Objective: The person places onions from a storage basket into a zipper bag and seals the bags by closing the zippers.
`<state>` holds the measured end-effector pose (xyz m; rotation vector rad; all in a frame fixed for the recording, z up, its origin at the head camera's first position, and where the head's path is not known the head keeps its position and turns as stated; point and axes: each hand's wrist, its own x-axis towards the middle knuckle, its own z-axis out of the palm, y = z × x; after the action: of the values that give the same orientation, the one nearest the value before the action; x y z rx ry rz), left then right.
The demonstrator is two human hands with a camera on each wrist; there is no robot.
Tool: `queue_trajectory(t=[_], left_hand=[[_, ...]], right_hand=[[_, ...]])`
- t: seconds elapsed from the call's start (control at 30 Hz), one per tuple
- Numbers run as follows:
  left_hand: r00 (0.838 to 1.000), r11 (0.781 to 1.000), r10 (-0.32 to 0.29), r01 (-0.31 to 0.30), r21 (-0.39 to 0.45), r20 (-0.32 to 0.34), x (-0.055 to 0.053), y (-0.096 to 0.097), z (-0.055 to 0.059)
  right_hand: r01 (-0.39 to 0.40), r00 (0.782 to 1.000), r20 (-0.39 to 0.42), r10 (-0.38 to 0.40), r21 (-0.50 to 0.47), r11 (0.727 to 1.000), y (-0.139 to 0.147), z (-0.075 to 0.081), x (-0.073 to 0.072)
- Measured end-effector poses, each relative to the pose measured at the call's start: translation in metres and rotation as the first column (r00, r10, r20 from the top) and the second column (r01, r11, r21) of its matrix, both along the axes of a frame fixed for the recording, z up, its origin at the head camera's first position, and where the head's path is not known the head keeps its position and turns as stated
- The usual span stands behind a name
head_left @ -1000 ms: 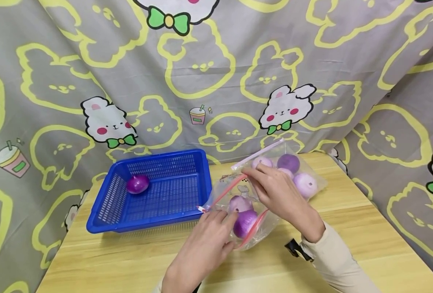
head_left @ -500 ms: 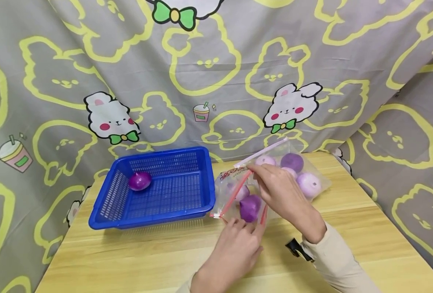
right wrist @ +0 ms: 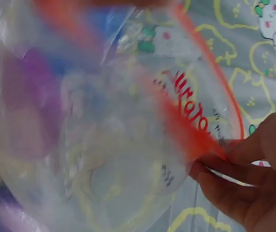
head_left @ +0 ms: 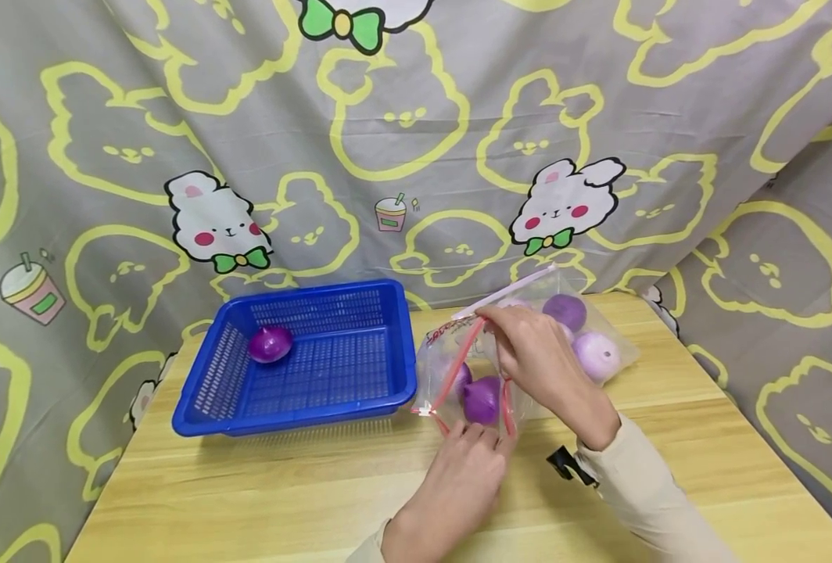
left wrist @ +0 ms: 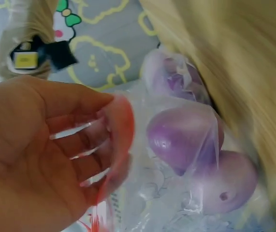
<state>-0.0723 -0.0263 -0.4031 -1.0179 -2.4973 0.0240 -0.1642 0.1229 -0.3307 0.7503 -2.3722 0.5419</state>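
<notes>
A clear zip bag (head_left: 430, 363) with a red rim gapes open at the table's middle right. Inside lie two purple onions, a darker onion (head_left: 482, 400) in front and a paler one partly behind the rim. My left hand (head_left: 458, 485) pinches the near part of the red rim; in the left wrist view, thumb and fingers close on the red strip (left wrist: 122, 125). On the far side, my right hand (head_left: 546, 363) pinches the rim too, and the right wrist view shows its fingertips on the red strip (right wrist: 181, 128). That view is blurred.
A blue plastic basket (head_left: 405, 344) stands to the left, holding one purple onion (head_left: 270, 344). Behind my right hand lies a second clear bag (head_left: 616, 336), its zip strip lilac, with several onions inside. A patterned curtain (head_left: 416, 117) hangs behind the wooden table (head_left: 261, 485).
My left hand has moved right along the near side of the red-rimmed bag. The bag has shifted slightly right and its onions have settled. My right hand keeps its grip on the rim.
</notes>
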Motion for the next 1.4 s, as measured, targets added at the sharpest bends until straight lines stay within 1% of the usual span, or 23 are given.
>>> queue_trajectory(t=[0.07,0.17,0.23,0.27,0.33,0.4,0.47,0.53,0.63,0.8,0.87,1.0,1.1,1.2,1.3,1.4], left_hand=[[0.999,0.999,-0.031,0.031,-0.005,0.006,0.001,0.001,0.002],[0.998,0.998,-0.064,0.064,0.005,-0.002,0.002,0.004,0.003],[0.997,0.997,-0.074,0.074,0.023,-0.009,0.002,0.006,0.002],[0.998,0.997,-0.068,0.069,0.030,-0.011,0.003,0.007,0.001],[0.999,0.998,-0.038,0.039,0.039,-0.020,0.004,0.008,-0.001],[0.999,0.999,0.012,-0.010,0.044,-0.045,0.006,0.008,-0.004],[0.995,0.997,0.070,-0.067,0.040,-0.074,0.008,0.008,-0.006],[0.989,0.994,0.109,-0.105,0.038,-0.102,0.009,0.008,-0.008],[0.986,0.991,0.133,-0.131,0.033,-0.097,0.010,0.006,-0.006],[0.988,0.989,0.144,-0.145,-0.002,-0.062,0.010,-0.001,0.003],[0.990,0.991,0.135,-0.136,-0.007,-0.050,0.010,-0.004,0.007],[0.996,0.997,0.082,-0.082,0.002,-0.026,0.010,-0.011,0.015],[0.999,0.999,0.037,-0.037,0.000,0.010,0.011,-0.016,0.023],[0.999,1.000,-0.008,0.006,0.030,0.042,0.011,-0.022,0.033],[0.998,0.996,-0.044,0.041,0.077,0.037,0.011,-0.027,0.042],[0.998,0.993,-0.064,0.063,0.102,0.008,0.013,-0.029,0.050]], right_hand=[[0.006,1.000,-0.026,-0.006,0.005,1.000,0.001,-0.001,-0.004],[0.009,0.998,-0.056,-0.009,0.000,1.000,0.003,-0.001,-0.009],[0.002,0.998,-0.069,-0.002,0.001,1.000,0.003,-0.001,-0.010],[-0.009,0.998,-0.068,0.009,-0.001,1.000,0.003,-0.001,-0.010],[-0.029,0.997,-0.064,0.029,0.002,1.000,0.001,-0.001,-0.010],[-0.043,0.998,-0.053,0.043,0.005,0.999,-0.001,-0.002,-0.009],[-0.050,0.998,-0.037,0.050,0.004,0.999,-0.004,-0.002,-0.007],[-0.053,0.998,-0.027,0.053,0.002,0.999,-0.005,-0.002,-0.006],[-0.067,0.997,-0.034,0.067,-0.011,0.998,-0.007,-0.002,-0.005],[-0.096,0.993,-0.076,0.094,-0.034,0.995,-0.007,-0.003,-0.005],[-0.100,0.992,-0.081,0.097,-0.038,0.994,-0.006,-0.004,-0.005],[-0.101,0.992,-0.083,0.097,-0.039,0.994,-0.006,-0.006,-0.006],[-0.107,0.991,-0.091,0.103,-0.041,0.993,-0.006,-0.007,-0.006],[-0.113,0.989,-0.098,0.109,-0.040,0.993,-0.007,-0.008,-0.007],[-0.117,0.988,-0.102,0.112,-0.040,0.992,-0.007,-0.007,-0.008],[-0.115,0.988,-0.105,0.110,-0.047,0.992,-0.007,-0.006,-0.009]])
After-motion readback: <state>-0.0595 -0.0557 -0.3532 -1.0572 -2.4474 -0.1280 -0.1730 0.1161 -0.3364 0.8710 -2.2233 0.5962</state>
